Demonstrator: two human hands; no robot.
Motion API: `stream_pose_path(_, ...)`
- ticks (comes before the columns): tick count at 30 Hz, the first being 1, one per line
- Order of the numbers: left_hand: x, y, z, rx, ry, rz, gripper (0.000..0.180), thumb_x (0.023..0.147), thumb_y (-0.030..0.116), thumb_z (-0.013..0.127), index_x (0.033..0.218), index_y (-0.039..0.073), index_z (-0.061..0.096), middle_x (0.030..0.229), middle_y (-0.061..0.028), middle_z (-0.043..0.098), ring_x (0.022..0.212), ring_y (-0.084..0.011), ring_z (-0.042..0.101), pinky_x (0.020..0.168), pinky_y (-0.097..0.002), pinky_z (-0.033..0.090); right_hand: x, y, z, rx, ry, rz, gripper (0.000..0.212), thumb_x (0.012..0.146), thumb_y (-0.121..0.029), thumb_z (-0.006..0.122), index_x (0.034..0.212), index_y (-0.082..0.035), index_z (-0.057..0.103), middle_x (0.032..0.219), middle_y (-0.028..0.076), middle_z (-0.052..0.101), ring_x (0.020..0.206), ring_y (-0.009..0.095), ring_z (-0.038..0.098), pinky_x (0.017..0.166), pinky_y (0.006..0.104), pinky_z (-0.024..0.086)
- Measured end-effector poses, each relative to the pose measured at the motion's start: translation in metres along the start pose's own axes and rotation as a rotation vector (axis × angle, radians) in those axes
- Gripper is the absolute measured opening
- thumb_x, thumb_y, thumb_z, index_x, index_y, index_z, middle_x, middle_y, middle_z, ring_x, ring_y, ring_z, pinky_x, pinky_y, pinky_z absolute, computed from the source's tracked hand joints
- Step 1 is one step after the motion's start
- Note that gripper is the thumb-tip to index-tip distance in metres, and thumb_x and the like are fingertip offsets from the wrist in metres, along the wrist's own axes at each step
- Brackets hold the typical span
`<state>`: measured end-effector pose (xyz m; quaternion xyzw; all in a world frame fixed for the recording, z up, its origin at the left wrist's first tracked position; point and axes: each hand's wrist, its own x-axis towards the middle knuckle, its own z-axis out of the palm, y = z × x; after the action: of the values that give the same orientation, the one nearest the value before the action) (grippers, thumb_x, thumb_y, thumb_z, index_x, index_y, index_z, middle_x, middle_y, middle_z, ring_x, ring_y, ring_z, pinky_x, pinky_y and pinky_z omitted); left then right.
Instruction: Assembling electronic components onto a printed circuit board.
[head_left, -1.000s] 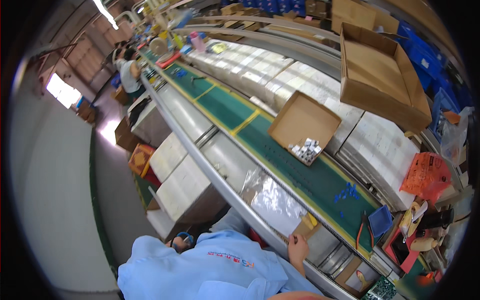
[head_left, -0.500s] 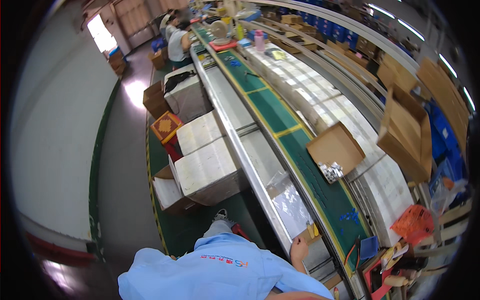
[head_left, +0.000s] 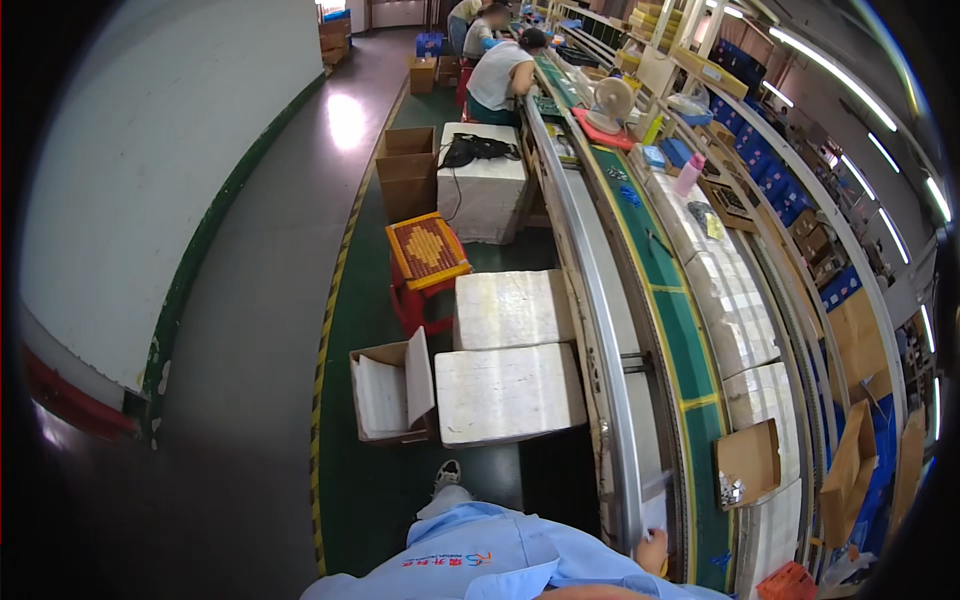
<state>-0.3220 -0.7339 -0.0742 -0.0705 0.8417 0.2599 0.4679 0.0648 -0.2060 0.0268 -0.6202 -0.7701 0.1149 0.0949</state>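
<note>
My right hand [head_left: 652, 552] is at the lower right, at the inner side of the long metal rail [head_left: 612, 400]. Its fingers look curled; what they grip, if anything, cannot be made out. A pale sheet or piece of plastic film [head_left: 655, 507] lies just beyond the fingers. To the right of the hand runs the green conveyor belt [head_left: 692, 360], edged in yellow. My left hand does not show; light-blue cloth of my shirt fills the bottom of the view.
White foam blocks [head_left: 510, 395] and an open cardboard box [head_left: 393, 390] stand left of the rail. Behind them is a red stool [head_left: 428, 250]. A shallow carton [head_left: 747, 463] sits beyond the belt. Farther up the line, a person [head_left: 497, 80] leans over the bench near a fan [head_left: 611, 98].
The view has swung left and up, showing more of the aisle and the people. My right hand now appears farther right and lower, still beside the rail. My foot remains ahead of my shirt.
</note>
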Motion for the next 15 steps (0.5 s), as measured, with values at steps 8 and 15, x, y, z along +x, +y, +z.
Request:
stream_pose_path(8,-0.037,0.029,-0.019,-0.106,0.010,-0.128,0.026,0.082,0.025,0.061,0.091,0.001,0.064,0.089,-0.0135,0.065,0.079,-0.0247,0.062,0.067,-0.0364,0.047,0.080,-0.184,0.053,0.086,-0.492,-0.371,0.025,0.079,-0.015,0.062,0.103,-0.012,0.060,0.106,0.011,0.057,0.094,0.033,0.058,0.079,0.0415,0.049)
stream_pose_path(15,-0.105,0.076,-0.001,-0.147,0.120,-0.115,0.025,0.081,0.025,0.062,0.089,0.001,0.064,0.087,-0.0130,0.064,0.078,-0.0242,0.063,0.066,-0.0361,0.047,0.127,-0.272,0.090,0.302,-0.662,-0.571,0.026,0.079,-0.016,0.064,0.104,-0.010,0.062,0.097,0.009,0.059,0.078,0.023,0.062,0.072,0.0349,0.050)
